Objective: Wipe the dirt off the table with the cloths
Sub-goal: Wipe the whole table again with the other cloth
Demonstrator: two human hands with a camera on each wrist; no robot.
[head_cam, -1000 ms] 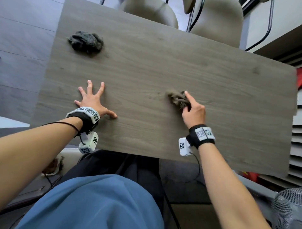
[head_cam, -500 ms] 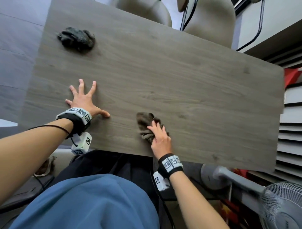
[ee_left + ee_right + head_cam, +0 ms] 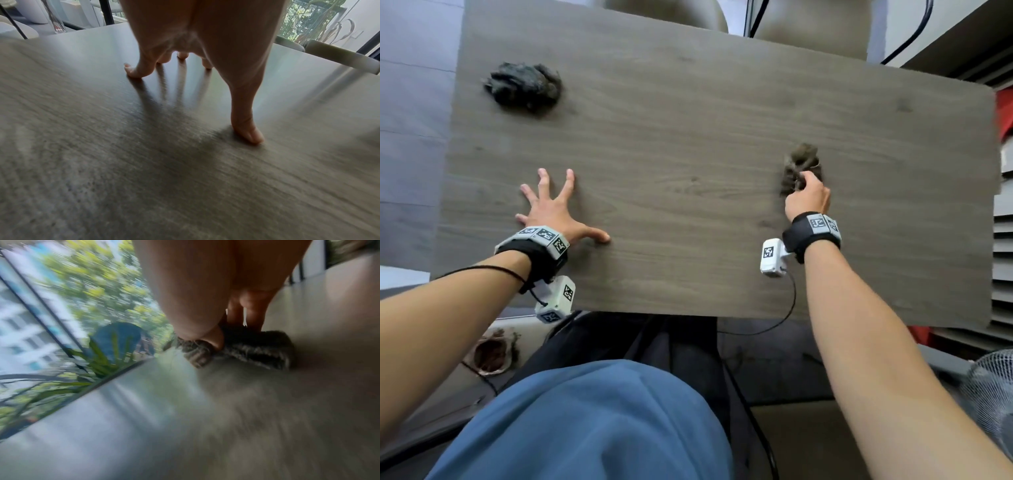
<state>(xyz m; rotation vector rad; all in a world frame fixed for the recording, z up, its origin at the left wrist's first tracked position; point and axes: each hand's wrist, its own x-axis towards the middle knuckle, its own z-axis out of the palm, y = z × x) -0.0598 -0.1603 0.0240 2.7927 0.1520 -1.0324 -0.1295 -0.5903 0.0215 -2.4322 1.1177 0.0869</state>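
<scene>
The grey wood-grain table (image 3: 688, 137) fills the head view. My right hand (image 3: 806, 197) grips a crumpled brown cloth (image 3: 799, 162) and presses it onto the right half of the table; in the blurred right wrist view the same brown cloth (image 3: 252, 348) sits under my thumb and fingers. My left hand (image 3: 551, 209) lies spread on the left half of the table and holds nothing, with fingertips (image 3: 131, 73) and thumb touching the wood in the left wrist view. A second, dark cloth (image 3: 524, 85) lies bunched at the far left corner, away from both hands.
Two beige chairs (image 3: 808, 27) stand beyond the table's far edge. A white fan (image 3: 989, 394) is at the lower right, below the table. Slatted shelving runs along the right side. My blue-clad lap (image 3: 585, 428) sits under the near edge.
My right hand swept the brown cloth from the centre down to the near edge, then out to the right half of the table. The left hand stayed planted and the dark cloth stayed put.
</scene>
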